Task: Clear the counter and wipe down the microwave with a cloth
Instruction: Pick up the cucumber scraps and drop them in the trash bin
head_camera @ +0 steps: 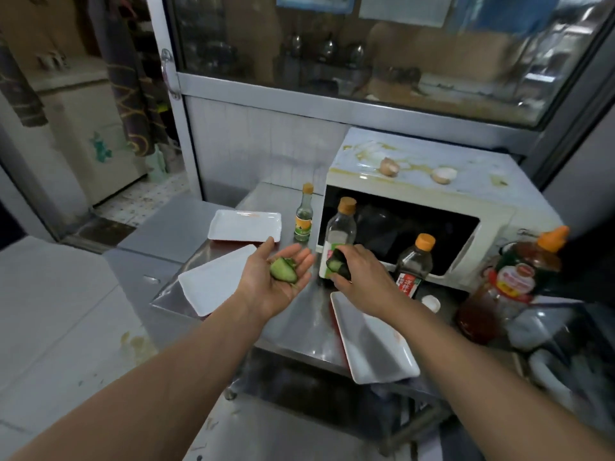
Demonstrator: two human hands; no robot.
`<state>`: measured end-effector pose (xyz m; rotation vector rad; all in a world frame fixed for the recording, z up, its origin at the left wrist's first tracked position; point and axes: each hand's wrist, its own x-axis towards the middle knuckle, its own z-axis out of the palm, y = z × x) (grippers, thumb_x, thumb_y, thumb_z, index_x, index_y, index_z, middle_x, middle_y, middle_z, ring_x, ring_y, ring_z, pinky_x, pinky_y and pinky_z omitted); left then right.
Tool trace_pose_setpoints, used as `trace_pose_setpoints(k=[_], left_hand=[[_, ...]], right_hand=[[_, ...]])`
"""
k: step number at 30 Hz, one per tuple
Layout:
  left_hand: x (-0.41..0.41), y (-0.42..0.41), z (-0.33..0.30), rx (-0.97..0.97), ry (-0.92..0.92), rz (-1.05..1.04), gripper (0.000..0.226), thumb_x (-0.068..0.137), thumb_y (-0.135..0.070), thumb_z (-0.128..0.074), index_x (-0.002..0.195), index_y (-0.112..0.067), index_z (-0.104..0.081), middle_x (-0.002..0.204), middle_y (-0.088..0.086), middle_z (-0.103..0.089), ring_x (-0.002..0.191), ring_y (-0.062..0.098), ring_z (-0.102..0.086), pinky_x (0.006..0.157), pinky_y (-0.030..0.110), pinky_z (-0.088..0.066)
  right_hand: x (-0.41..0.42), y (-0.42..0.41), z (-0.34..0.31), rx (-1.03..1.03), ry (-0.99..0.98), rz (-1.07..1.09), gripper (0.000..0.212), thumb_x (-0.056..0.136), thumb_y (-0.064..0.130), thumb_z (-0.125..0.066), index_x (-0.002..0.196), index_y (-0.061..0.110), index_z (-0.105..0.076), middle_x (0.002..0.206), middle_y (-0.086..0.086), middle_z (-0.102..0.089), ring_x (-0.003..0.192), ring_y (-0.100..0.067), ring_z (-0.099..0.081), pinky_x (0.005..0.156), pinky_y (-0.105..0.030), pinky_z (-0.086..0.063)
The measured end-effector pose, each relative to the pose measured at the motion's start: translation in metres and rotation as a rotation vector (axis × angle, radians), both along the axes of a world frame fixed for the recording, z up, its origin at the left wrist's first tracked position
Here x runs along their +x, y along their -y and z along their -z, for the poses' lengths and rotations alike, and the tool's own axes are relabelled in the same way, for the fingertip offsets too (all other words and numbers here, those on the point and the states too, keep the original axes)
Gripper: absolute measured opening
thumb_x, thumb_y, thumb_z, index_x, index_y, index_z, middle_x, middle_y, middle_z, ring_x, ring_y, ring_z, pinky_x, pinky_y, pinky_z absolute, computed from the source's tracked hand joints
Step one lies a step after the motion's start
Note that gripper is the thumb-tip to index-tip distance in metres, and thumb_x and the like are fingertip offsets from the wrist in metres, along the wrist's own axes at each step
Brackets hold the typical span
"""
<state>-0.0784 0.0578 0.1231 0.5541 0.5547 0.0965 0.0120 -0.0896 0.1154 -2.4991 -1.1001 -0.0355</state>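
My left hand is palm up over the steel counter, with green vegetable scraps lying in the flat palm. My right hand pinches a dark green piece of peel just to the right of it, in front of a clear bottle. The white microwave stands at the back right, its top smeared with yellow stains. Two eggshell halves lie on that top. No cloth is in view.
Three white rectangular plates lie on the counter. A small green-label bottle, a dark sauce bottle and a large orange-capped bottle stand near the microwave. A white lid lies by the dark bottle. Floor lies to the left.
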Motion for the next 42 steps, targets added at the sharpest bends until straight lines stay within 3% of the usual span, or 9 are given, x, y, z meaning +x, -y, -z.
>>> trace_pose_setpoints(k=[5, 13, 19, 23, 25, 29, 32, 35, 42], left_hand=[[-0.004, 0.000, -0.005, 0.048, 0.015, 0.189, 0.051, 0.097, -0.046, -0.034, 0.087, -0.006, -0.064, 0.080, 0.011, -0.071, 0.085, 0.021, -0.065, 0.086, 0.033, -0.045], [-0.028, 0.018, 0.000, 0.078, 0.006, 0.510, 0.048, 0.096, -0.045, -0.036, 0.085, -0.007, -0.063, 0.084, 0.009, -0.070, 0.086, 0.019, -0.064, 0.083, 0.031, -0.044], [-0.054, 0.073, 0.006, 0.084, -0.025, 0.725, 0.046, 0.095, -0.044, -0.038, 0.088, -0.006, -0.064, 0.082, 0.010, -0.072, 0.086, 0.020, -0.064, 0.078, 0.033, -0.045], [-0.083, 0.120, 0.009, 0.065, -0.024, 0.872, 0.044, 0.096, -0.042, -0.038, 0.089, -0.005, -0.063, 0.075, 0.011, -0.073, 0.085, 0.022, -0.064, 0.077, 0.035, -0.046], [-0.102, 0.144, 0.009, 0.064, -0.024, 0.943, 0.045, 0.096, -0.043, -0.038, 0.090, -0.006, -0.063, 0.075, 0.010, -0.073, 0.086, 0.021, -0.063, 0.080, 0.035, -0.044], [-0.150, 0.193, 0.008, 0.068, -0.027, 1.077, 0.048, 0.097, -0.045, -0.035, 0.095, -0.006, -0.062, 0.092, 0.010, -0.068, 0.089, 0.020, -0.062, 0.090, 0.035, -0.038], [-0.201, 0.232, 0.008, 0.077, -0.018, 1.188, 0.047, 0.098, -0.044, -0.035, 0.092, -0.006, -0.063, 0.084, 0.010, -0.071, 0.086, 0.020, -0.063, 0.088, 0.035, -0.040], [-0.260, 0.271, 0.007, 0.087, -0.013, 1.301, 0.047, 0.097, -0.044, -0.036, 0.091, -0.007, -0.064, 0.081, 0.009, -0.072, 0.086, 0.019, -0.064, 0.080, 0.033, -0.044], [-0.439, 0.340, 0.018, 0.110, -0.018, 1.563, 0.044, 0.096, -0.042, -0.040, 0.088, -0.007, -0.066, 0.085, 0.007, -0.071, 0.087, 0.019, -0.065, 0.086, 0.033, -0.044]], right_hand=[[-0.032, 0.018, -0.010, 0.015, 0.004, 0.178, 0.047, 0.089, 0.026, -0.058, 0.131, 0.010, -0.044, 0.119, -0.011, -0.051, 0.113, -0.027, -0.048, 0.094, -0.035, -0.040], [-0.112, 0.053, -0.015, 0.060, 0.012, 0.444, 0.039, 0.088, 0.020, -0.060, 0.121, 0.004, -0.049, 0.116, -0.016, -0.054, 0.107, -0.029, -0.049, 0.087, -0.032, -0.034], [-0.181, 0.101, -0.017, 0.067, 0.006, 0.624, 0.043, 0.087, 0.018, -0.061, 0.126, 0.005, -0.047, 0.117, -0.015, -0.056, 0.108, -0.028, -0.052, 0.086, -0.029, -0.037], [-0.232, 0.141, -0.018, 0.062, 0.056, 0.732, 0.033, 0.085, 0.013, -0.062, 0.114, 0.000, -0.053, 0.111, -0.018, -0.056, 0.102, -0.030, -0.050, 0.073, -0.018, -0.023], [-0.263, 0.160, -0.017, 0.075, 0.088, 0.793, 0.036, 0.085, 0.013, -0.062, 0.117, 0.002, -0.052, 0.110, -0.016, -0.056, 0.101, -0.028, -0.050, 0.073, -0.019, -0.025], [-0.336, 0.200, -0.017, 0.063, 0.080, 0.946, 0.034, 0.086, 0.018, -0.060, 0.116, 0.005, -0.052, 0.111, -0.014, -0.057, 0.101, -0.029, -0.052, 0.083, -0.034, -0.041], [-0.401, 0.231, -0.017, 0.049, 0.076, 1.061, 0.034, 0.087, 0.022, -0.059, 0.118, 0.009, -0.050, 0.111, -0.012, -0.056, 0.100, -0.027, -0.051, 0.078, -0.030, -0.038], [-0.474, 0.257, -0.017, 0.046, 0.047, 1.177, 0.032, 0.087, 0.023, -0.058, 0.115, 0.008, -0.051, 0.109, -0.014, -0.056, 0.100, -0.029, -0.052, 0.083, -0.036, -0.043], [-0.677, 0.298, -0.006, 0.060, 0.023, 1.444, 0.040, 0.087, 0.022, -0.061, 0.122, 0.008, -0.048, 0.117, -0.014, -0.054, 0.107, -0.030, -0.050, 0.090, -0.036, -0.041]])
